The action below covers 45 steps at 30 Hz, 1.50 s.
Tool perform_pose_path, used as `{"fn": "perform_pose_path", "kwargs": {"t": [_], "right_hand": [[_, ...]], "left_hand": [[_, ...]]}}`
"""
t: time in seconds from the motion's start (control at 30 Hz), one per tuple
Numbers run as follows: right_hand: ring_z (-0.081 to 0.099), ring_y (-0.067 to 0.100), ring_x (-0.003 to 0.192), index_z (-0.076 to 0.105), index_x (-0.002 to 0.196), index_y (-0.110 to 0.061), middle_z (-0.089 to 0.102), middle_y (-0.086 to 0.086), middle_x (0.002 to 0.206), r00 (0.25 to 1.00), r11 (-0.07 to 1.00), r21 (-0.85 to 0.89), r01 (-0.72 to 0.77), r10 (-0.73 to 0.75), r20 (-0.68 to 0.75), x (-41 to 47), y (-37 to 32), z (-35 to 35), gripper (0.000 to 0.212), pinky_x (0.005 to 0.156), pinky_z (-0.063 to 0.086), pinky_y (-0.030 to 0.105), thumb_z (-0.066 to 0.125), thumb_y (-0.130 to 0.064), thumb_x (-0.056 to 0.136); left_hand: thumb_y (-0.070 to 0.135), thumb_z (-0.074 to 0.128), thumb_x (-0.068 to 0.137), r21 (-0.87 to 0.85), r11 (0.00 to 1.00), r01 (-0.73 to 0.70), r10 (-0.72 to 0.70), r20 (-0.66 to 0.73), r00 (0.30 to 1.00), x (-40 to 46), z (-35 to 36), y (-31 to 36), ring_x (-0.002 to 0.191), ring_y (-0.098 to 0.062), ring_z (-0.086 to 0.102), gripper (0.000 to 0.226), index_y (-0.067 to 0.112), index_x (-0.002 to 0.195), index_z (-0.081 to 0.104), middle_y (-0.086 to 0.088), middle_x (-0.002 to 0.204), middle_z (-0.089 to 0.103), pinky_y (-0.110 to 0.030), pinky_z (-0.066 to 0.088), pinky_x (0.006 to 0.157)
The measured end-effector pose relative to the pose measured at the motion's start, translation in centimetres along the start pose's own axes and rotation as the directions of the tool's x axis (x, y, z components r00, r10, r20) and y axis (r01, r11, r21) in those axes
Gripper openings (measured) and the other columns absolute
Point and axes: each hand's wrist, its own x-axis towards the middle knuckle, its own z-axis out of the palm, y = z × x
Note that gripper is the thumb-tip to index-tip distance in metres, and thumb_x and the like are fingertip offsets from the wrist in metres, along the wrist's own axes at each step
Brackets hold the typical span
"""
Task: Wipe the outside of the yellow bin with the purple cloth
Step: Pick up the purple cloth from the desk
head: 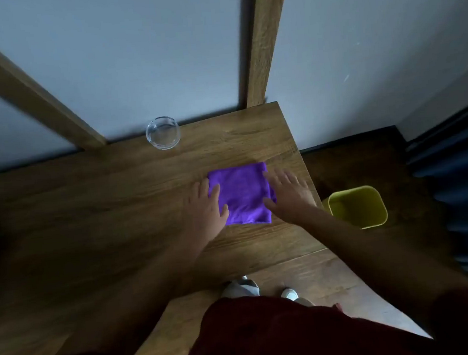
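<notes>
**A:** Where do you stand w/ the job?

**B:** Barely begun, by the look of it. Your left hand (205,205) and right hand (288,193) both lie flat, fingers spread, one on each side edge of the purple cloth (241,195). Neither grips it yet. The cloth sits folded near the desk's right edge, well clear of the front edge.

**A:** And the bin?

**B:** The yellow bin (357,207) stands on the floor just beside the desk's right edge, upright, open top facing you. Nothing touches it. So all the wiping is left: you pick up the cloth, get down to the bin, go round its outer walls.

**A:** Materials?

**B:** Cloth looks soft, fuzzy, microfibre-type, folded to a neat square. Bin looks like smooth plastic, squarish w/ rounded corners. The desk (90,232) is wood-grain, prob. laminate. A clear glass dish (163,132), round and thick-walled, sits at the back edge, away from the cloth.
</notes>
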Motion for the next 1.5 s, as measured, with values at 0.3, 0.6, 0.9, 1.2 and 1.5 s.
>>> {"fn": "perform_pose_path", "kwargs": {"t": [0.3, 0.6, 0.9, 1.2, 1.5], "right_hand": [[-0.001, 0.033, 0.162, 0.009, 0.166, -0.027, 0.002, 0.007, 0.176, 0.99, 0.974, -0.217, 0.065, -0.036, 0.137, 7.7, -2.8, 1.9, 0.085, 0.128, 0.008, 0.06, 0.046, -0.063, 0.099], [0.027, 0.03, 0.154, 0.03, 0.16, -0.022, 0.037, 0.005, 0.164, 0.997, 0.976, -0.212, 0.05, -0.035, 0.074, 7.8, -2.7, 2.5, 0.079, 0.124, 0.023, 0.052, 0.061, -0.054, 0.095], [0.051, 0.03, 0.13, 0.06, 0.131, -0.023, 0.06, 0.006, 0.137, 0.996, 0.993, -0.083, -0.082, 0.079, -0.041, 5.9, -2.1, 1.8, 0.04, 0.109, 0.038, 0.043, 0.058, -0.011, 0.093], [0.065, 0.03, 0.108, 0.068, 0.109, -0.018, 0.07, 0.005, 0.114, 0.964, 0.949, 0.276, -0.151, 0.204, -0.172, -1.2, 2.3, -1.0, 0.026, 0.094, 0.044, 0.038, 0.063, -0.012, 0.085], [0.071, 0.014, 0.096, 0.077, 0.113, -0.017, 0.076, -0.003, 0.106, 0.781, 0.775, 0.631, -0.047, 0.422, -0.46, -16.2, 10.6, -2.8, 0.029, 0.086, 0.059, 0.038, 0.068, -0.004, 0.089]], "left_hand": [[0.062, 0.047, 0.098, 0.096, 0.994, -0.044, 0.029, 0.157, 0.987, 7.2, 1.4, -1.7, 0.157, -0.039, 0.009, 0.079, 0.018, 0.16, 0.027, -0.016, 0.17, 0.017, -0.056, 0.019, 0.124], [0.034, 0.077, 0.085, -0.021, 0.986, -0.167, 0.167, 0.015, 0.986, 7.5, 1.7, -3.1, 0.13, -0.032, 0.051, 0.043, 0.012, 0.121, 0.067, -0.007, 0.127, 0.064, -0.046, 0.043, 0.1], [0.023, 0.073, 0.091, -0.194, 0.955, -0.226, 0.222, -0.042, 0.974, 7.5, 1.2, -2.7, 0.112, -0.034, 0.058, 0.034, 0.011, 0.122, 0.07, -0.01, 0.116, 0.069, -0.045, 0.046, 0.096], [0.022, 0.071, 0.081, -0.668, 0.685, -0.291, 0.23, -0.18, 0.956, 3.4, -2.7, 3.9, 0.094, -0.016, 0.064, 0.024, 0.006, 0.098, 0.069, -0.005, 0.098, 0.071, -0.027, 0.047, 0.086], [0.033, 0.064, 0.092, -0.835, 0.361, -0.415, 0.357, -0.287, 0.889, -2.5, -5.0, 17.3, 0.091, 0.005, 0.064, 0.013, 0.031, 0.105, 0.064, 0.023, 0.094, 0.069, -0.013, 0.045, 0.084]]}}
